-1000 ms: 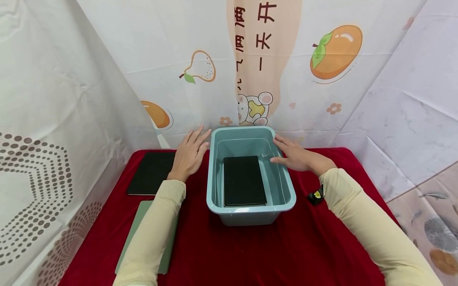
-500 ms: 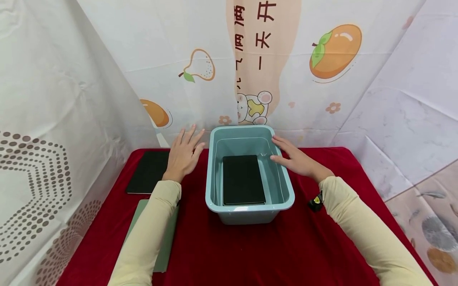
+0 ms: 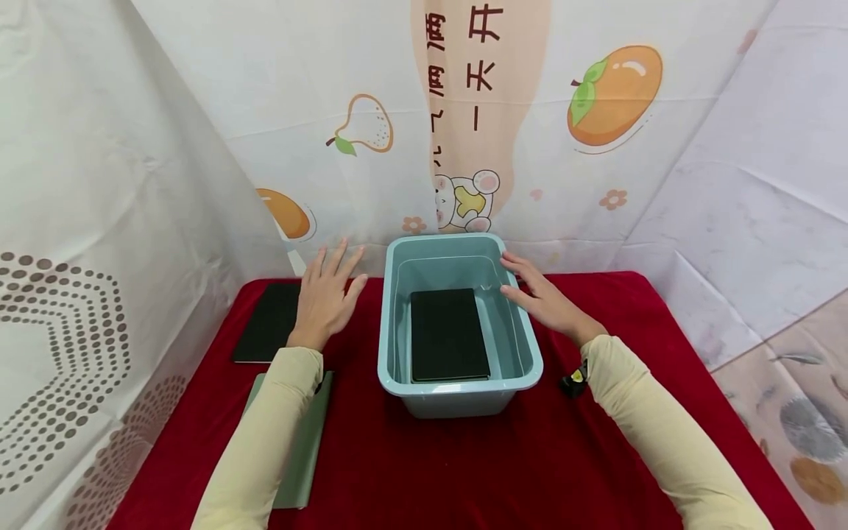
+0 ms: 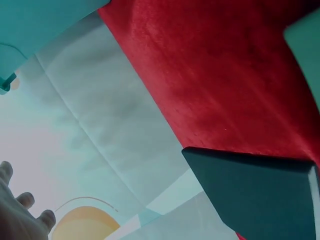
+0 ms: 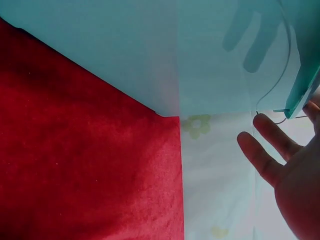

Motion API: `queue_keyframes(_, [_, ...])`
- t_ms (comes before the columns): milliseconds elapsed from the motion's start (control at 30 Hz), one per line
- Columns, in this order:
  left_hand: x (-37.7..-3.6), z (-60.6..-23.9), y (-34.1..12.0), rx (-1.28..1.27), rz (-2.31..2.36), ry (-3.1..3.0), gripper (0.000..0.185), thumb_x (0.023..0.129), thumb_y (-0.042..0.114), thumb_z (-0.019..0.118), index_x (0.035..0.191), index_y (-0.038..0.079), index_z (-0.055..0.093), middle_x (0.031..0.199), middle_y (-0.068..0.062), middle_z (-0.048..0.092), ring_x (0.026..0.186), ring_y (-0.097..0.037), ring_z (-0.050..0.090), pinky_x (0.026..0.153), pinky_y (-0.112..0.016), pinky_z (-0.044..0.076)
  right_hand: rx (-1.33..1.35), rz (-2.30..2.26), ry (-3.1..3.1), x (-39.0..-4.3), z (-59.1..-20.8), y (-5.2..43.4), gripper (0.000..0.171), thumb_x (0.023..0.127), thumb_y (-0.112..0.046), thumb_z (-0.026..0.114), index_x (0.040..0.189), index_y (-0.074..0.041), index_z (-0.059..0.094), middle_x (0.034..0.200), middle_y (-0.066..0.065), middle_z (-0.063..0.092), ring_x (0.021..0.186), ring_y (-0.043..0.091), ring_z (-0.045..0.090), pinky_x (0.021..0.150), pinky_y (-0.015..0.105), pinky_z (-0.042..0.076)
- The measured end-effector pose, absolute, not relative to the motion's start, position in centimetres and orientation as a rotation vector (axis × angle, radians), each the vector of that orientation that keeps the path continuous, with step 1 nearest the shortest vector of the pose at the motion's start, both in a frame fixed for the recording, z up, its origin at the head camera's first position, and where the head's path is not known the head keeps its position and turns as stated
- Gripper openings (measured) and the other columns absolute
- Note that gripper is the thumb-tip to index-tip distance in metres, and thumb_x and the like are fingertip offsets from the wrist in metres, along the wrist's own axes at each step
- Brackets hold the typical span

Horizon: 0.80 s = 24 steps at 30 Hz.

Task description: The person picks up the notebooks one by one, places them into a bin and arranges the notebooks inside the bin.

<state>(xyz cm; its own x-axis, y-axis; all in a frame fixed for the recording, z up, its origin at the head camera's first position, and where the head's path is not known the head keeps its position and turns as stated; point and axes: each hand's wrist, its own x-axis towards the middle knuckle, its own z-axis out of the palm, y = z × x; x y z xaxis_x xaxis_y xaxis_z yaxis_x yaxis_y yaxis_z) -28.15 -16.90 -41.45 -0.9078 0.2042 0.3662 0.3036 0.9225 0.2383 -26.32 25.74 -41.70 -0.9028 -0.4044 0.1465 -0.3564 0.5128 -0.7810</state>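
A light blue plastic tub (image 3: 457, 387) stands on the red cloth, with a black notebook (image 3: 449, 335) lying flat on its bottom. To the left of the tub my left hand (image 3: 324, 298) hovers with fingers spread, apart from the rim and holding nothing. My right hand (image 3: 550, 298) is at the tub's right rim, fingers straight; whether the fingertips touch the rim I cannot tell. Partly behind the left hand lies a second black notebook (image 3: 265, 324). A green notebook (image 3: 308, 449) sits nearer, partly covered by the left sleeve.
The red cloth (image 3: 464, 471) covers the table. A white printed curtain (image 3: 278, 88) hangs right behind the table, with more sheets at both sides. A black strap with a yellow mark (image 3: 573, 381) is at the right wrist.
My left hand has moved left, away from the tub's rim. The right hand has stayed by the right rim. The tub and notebooks have kept their places.
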Motion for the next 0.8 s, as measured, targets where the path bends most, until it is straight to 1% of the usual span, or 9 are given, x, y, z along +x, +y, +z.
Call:
queue_keyframes(133, [-27.6, -41.8, -17.4, -0.357, -0.391, -2.753, 0.060, 0.105, 0.059, 0.032, 0.161, 0.041, 0.025, 0.174, 0.001, 0.013, 0.159, -0.038, 0.009, 0.125, -0.066, 0.013, -0.707, -1.389, 2.721, -26.3, -42.1, 25.6, 0.066, 0.103, -0.038, 0.057, 0.161, -0.017, 0.032, 0.171, -0.008, 0.020, 0.150, 0.028, 0.032, 0.114, 0.063, 0.040])
queue_keyframes(267, [-27.0, -42.3, -17.8, -0.350, -0.386, -2.766, 0.060, 0.104, 0.059, 0.033, 0.161, 0.043, 0.023, 0.174, 0.001, 0.014, 0.160, -0.037, 0.007, 0.125, -0.067, 0.013, -0.703, -1.452, 2.729, -26.4, -42.7, 25.6, 0.061, 0.104, -0.032, 0.057, 0.159, -0.015, 0.036, 0.169, -0.009, 0.024, 0.149, 0.025, 0.034, 0.113, 0.060, 0.041])
queue_keyframes(367, [-26.6, -42.7, -18.1, -0.354, -0.406, -2.760, 0.060, 0.105, 0.058, 0.034, 0.161, 0.042, 0.025, 0.173, 0.000, 0.017, 0.159, -0.037, 0.008, 0.124, -0.067, 0.014, -0.705, -1.512, 2.700, -26.5, -43.3, 25.6, 0.060, 0.105, -0.030, 0.056, 0.159, -0.013, 0.036, 0.169, -0.008, 0.024, 0.146, 0.027, 0.037, 0.111, 0.057, 0.043])
queue_keyframes(500, [-25.9, -43.3, -18.8, -0.352, -0.416, -2.762, 0.059, 0.105, 0.057, 0.035, 0.161, 0.040, 0.027, 0.173, 0.000, 0.019, 0.160, -0.038, 0.007, 0.124, -0.068, 0.013, -0.730, -1.563, 2.676, -26.6, -43.7, 25.6, 0.057, 0.106, -0.027, 0.053, 0.158, -0.012, 0.036, 0.170, -0.005, 0.023, 0.135, 0.030, 0.044, 0.104, 0.052, 0.046])
queue_keyframes(600, [-25.4, -43.7, -19.4, -0.341, -0.407, -2.774, 0.058, 0.106, 0.056, 0.035, 0.161, 0.039, 0.028, 0.173, -0.001, 0.020, 0.159, -0.040, 0.009, 0.123, -0.068, 0.014, -0.735, -1.592, 2.669, -26.7, -43.8, 25.5, 0.055, 0.106, -0.025, 0.053, 0.157, -0.012, 0.037, 0.170, -0.005, 0.023, 0.129, 0.029, 0.047, 0.101, 0.050, 0.047])
queue_keyframes(700, [-24.9, -43.9, -19.8, -0.321, -0.402, -2.790, 0.058, 0.106, 0.056, 0.034, 0.161, 0.038, 0.028, 0.173, -0.002, 0.020, 0.158, -0.042, 0.010, 0.123, -0.068, 0.014, -0.719, -1.608, 2.653, -26.7, -43.8, 25.5, 0.055, 0.106, -0.025, 0.053, 0.157, -0.013, 0.037, 0.171, -0.005, 0.022, 0.127, 0.027, 0.047, 0.101, 0.048, 0.047])
queue_keyframes(800, [-24.4, -44.1, -20.2, -0.298, -0.410, -2.797, 0.059, 0.106, 0.057, 0.033, 0.161, 0.036, 0.029, 0.173, -0.003, 0.018, 0.159, -0.042, 0.008, 0.123, -0.068, 0.013, -0.710, -1.622, 2.637, -26.6, -43.8, 25.4, 0.055, 0.106, -0.025, 0.052, 0.157, -0.012, 0.036, 0.171, -0.005, 0.021, 0.127, 0.028, 0.048, 0.101, 0.047, 0.048])
